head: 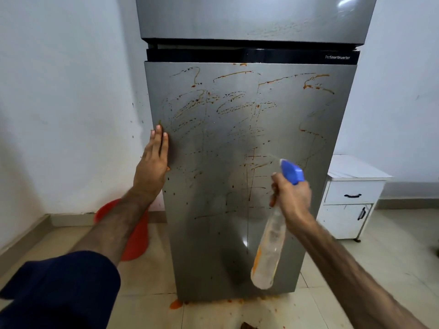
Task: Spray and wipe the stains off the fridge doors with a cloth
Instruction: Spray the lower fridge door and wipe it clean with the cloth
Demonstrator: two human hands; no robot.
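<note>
A steel fridge fills the middle of the head view. Its lower door is streaked with orange-brown stains from top to middle. The upper door shows faint smears. My left hand lies flat with fingers extended against the lower door's left edge and holds nothing. My right hand grips a clear spray bottle with a blue nozzle, its head pointed at the door's middle. No cloth is in view.
A red plastic object leans by the wall left of the fridge. A white cabinet with drawers stands at the right. Orange spills dot the tiled floor at the fridge's foot.
</note>
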